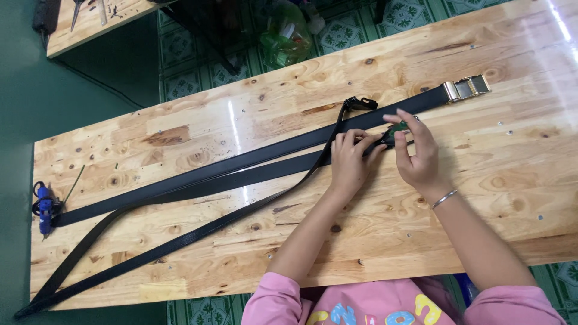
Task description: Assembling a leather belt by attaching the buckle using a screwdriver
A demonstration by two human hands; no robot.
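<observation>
Several long black belts (241,165) lie lengthwise across a pale wooden table (180,247). My left hand (348,161) presses down on the end of one belt near the table's middle. My right hand (415,151) pinches a small dark green tool (397,128) against that same belt end, fingers spread above it. The farthest belt ends in a gold metal buckle (466,88) at the upper right. A thinner belt curves away to a black clip (360,103) just beyond my hands. A silver bracelet (444,198) circles my right wrist.
A blue clamp-like tool (44,206) sits at the table's left edge on the belt ends. A second wooden table (90,21) with hand tools stands at the upper left. A green plastic bag (283,36) lies on the patterned tile floor beyond.
</observation>
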